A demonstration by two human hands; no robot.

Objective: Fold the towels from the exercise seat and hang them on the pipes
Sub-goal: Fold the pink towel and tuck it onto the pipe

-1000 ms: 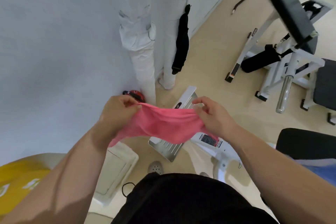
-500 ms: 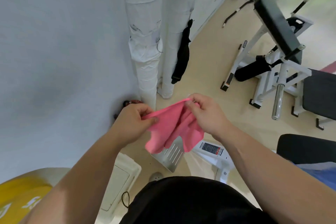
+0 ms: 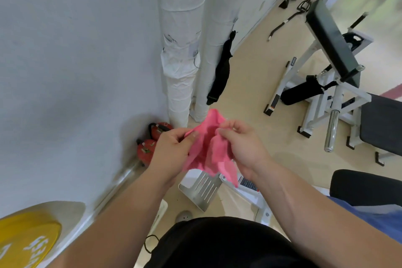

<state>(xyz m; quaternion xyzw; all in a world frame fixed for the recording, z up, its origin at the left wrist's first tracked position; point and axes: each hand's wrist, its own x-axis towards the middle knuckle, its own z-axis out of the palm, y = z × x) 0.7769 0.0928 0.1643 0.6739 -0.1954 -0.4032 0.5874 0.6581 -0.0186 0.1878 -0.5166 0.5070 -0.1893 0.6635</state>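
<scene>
While pinching pink towel (image 3: 208, 143) w/ L hand (image 3: 171, 150) & R hand (image 3: 241, 148), held it bunched near pipes (image 3: 180, 50), on wearer's side; judged light, soft, floppy, so best taken at corners.

The one camera sits on the person's head, looking forward and down, close above the left hand (image 3: 171, 150) and right hand (image 3: 241, 150), with the floor (image 3: 250, 98) farther off.
</scene>
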